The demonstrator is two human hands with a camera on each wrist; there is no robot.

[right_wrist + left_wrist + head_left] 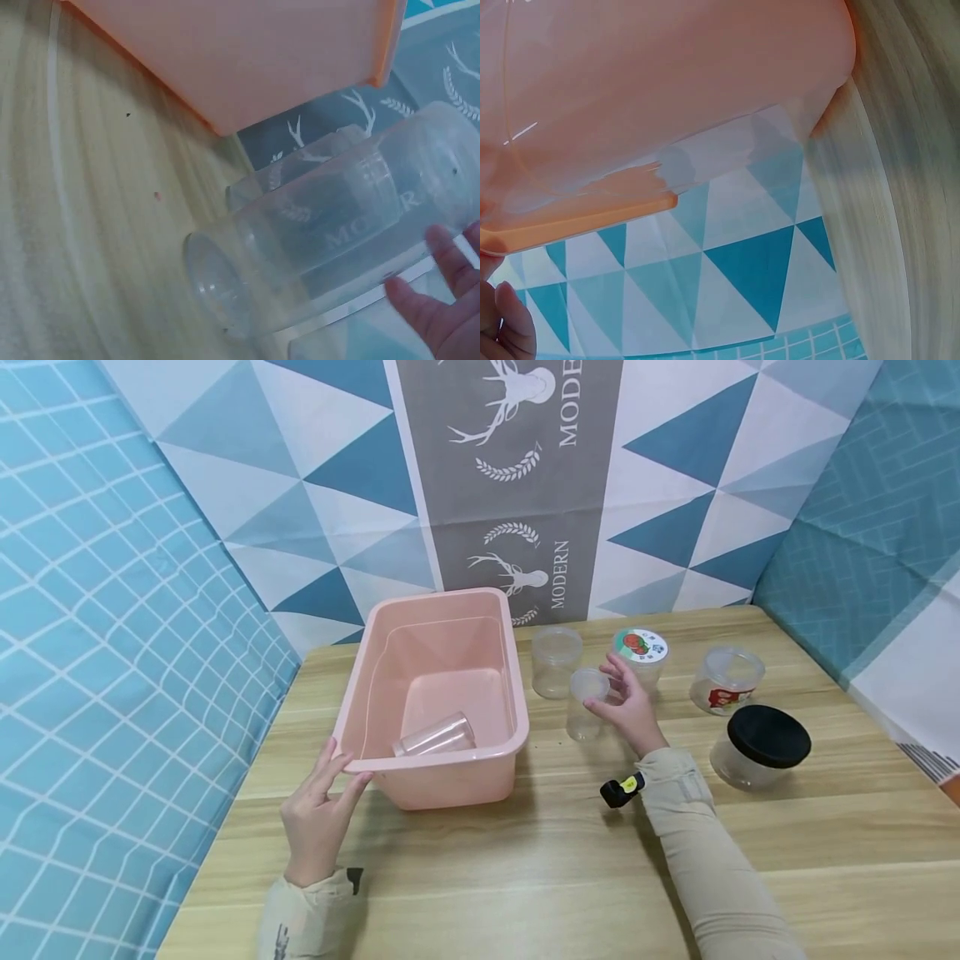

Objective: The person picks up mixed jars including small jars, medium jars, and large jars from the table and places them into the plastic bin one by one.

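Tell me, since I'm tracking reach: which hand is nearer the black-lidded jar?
Right. The right hand grips a clear cup left of the jar; the left hand touches the bin, farther away.

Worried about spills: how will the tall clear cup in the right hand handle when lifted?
The cup looks thin, clear and empty, so probably light and slightly squeezable. Tall and narrow, it may tip if nudged. The smooth wall may slip under the right hand's fingers.

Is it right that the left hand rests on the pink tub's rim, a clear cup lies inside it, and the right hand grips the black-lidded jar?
Not quite. In the head view the right hand grips a tall clear jar; the black-lidded jar stands untouched.
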